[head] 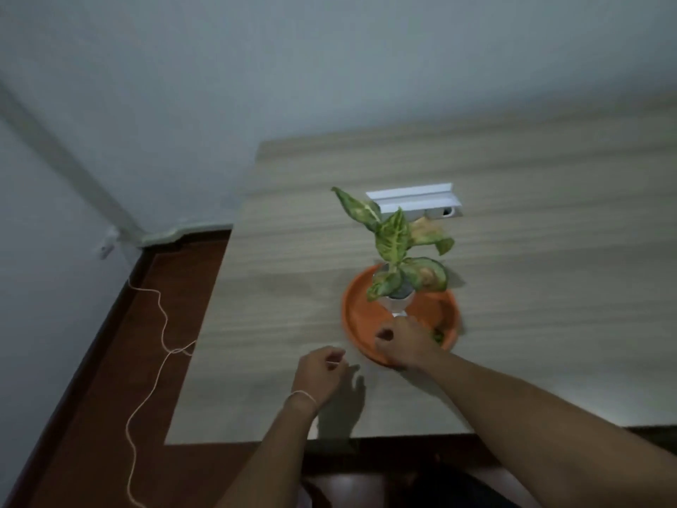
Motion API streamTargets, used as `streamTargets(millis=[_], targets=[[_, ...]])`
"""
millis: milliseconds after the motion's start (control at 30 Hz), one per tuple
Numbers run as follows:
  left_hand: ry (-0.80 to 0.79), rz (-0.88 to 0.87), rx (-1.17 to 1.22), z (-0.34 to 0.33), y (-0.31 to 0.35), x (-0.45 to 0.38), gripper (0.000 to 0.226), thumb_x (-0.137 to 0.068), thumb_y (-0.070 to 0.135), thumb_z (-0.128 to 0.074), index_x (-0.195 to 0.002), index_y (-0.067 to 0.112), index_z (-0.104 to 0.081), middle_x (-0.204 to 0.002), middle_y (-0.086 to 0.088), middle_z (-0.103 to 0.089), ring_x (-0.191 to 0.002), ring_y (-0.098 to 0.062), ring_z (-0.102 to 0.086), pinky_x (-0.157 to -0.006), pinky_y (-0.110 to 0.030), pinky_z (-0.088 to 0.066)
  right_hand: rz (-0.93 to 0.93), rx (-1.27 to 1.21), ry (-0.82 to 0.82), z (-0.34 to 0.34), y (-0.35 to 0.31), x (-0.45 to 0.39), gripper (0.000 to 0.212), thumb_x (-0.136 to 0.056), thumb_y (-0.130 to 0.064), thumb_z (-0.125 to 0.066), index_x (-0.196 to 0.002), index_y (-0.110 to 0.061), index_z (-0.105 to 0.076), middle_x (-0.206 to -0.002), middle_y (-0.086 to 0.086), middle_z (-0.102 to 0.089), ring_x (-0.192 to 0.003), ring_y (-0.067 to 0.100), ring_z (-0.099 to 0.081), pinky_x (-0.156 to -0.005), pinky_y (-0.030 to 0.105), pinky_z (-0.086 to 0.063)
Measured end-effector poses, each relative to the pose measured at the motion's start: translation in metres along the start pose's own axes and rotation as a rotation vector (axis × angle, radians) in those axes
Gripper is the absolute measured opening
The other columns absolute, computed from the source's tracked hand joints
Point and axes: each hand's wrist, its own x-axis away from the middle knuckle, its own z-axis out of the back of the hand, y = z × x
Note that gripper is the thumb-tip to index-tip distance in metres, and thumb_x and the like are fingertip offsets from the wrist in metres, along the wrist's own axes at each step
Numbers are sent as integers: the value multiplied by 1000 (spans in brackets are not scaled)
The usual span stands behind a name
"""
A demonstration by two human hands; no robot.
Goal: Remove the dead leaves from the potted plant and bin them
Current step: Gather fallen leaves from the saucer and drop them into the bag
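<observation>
A small potted plant (394,240) with green and yellow mottled leaves stands in a pale pot (397,304) on an orange saucer (357,317) on the wooden table. Two leaves look yellow-brown: one at the upper right (425,231), one lower right (428,275). My right hand (403,342) rests over the near rim of the saucer, fingers curled, just in front of the pot; whether it holds anything is hidden. A bit of green (437,335) lies in the saucer beside it. My left hand (320,372) hovers over the table to the left, fingers loosely curled, nothing visible in it.
A white rectangular object (417,201) lies on the table (549,287) behind the plant. The table's left edge drops to a dark red floor (110,397), where a thin pale cord (150,379) trails. Grey walls meet at the back left. No bin is in sight.
</observation>
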Motion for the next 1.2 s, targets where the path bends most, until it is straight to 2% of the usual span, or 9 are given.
streamTargets(millis=[100,233,333,467,600,767,1000,1100,1200], targets=[[-78,-97,-68,-34,44,-23,25,-80,22,-71,-103,14,-73,-98,-4,-76,-85,-15,-71,-85,-28,-56,-113,40,10,18,50,2,18,-81,-28,-62,-82,-19,-78,-84,2,-76,-81,19,-69,-70,32,-54],[-196,-133,-180,-71,77,-44,22,-83,23,-65,-101,13,-72,-102,-8,-75,-94,-22,-69,-87,-33,-55,-143,69,-52,19,98,-5,23,-81,-28,-57,-59,-23,-55,-68,-2,-64,-65,14,-62,-62,31,-52],[-233,-116,-262,-93,81,-55,20,-84,25,-64,-99,16,-73,-101,-7,-74,-95,-23,-67,-87,-34,-54,-141,118,-90,12,118,-14,15,-78,-34,-53,-70,-24,-61,-73,-3,-68,-69,17,-66,-67,40,-60],[-244,-76,-338,-106,81,-61,19,-82,27,-64,-94,16,-73,-98,-9,-74,-93,-29,-66,-82,-37,-55,-19,292,-139,23,99,-10,21,-90,-31,-54,-98,-23,-72,-102,3,-69,-96,23,-66,-88,39,-54],[-269,-58,-403,-111,78,-63,22,-83,29,-59,-97,18,-72,-99,-13,-73,-92,-34,-65,-79,-40,-54,24,297,-168,12,96,-19,29,-91,-34,-60,-119,-25,-65,-109,0,-71,-100,22,-67,-91,37,-53],[-293,-41,-490,-117,84,-67,23,-88,29,-56,-98,13,-70,-102,-16,-71,-95,-37,-65,-82,-41,-54,-19,468,-184,-1,90,-27,27,-85,-36,-67,-112,-29,-65,-120,4,-63,-111,27,-60,-97,45,-41],[-295,-48,-598,-124,82,-71,24,-89,27,-53,-94,12,-71,-100,-15,-72,-93,-35,-66,-83,-42,-55,-28,452,-231,-5,93,-33,34,-84,-37,-73,-115,-26,-66,-123,6,-62,-113,27,-60,-102,44,-41],[-286,-55,-575,-123,80,-70,24,-88,23,-51,-94,12,-71,-99,-13,-72,-92,-35,-66,-83,-42,-55,-17,375,-295,-1,96,-34,34,-84,-35,-74,-115,-23,-69,-119,6,-67,-105,26,-66,-98,42,-51],[-265,-54,-530,-118,78,-69,22,-86,21,-52,-91,14,-72,-98,-12,-72,-92,-34,-64,-82,-41,-53,2,183,-269,4,99,-33,21,-88,-24,-69,-107,-16,-73,-110,10,-73,-88,22,-71,-82,35,-61]])
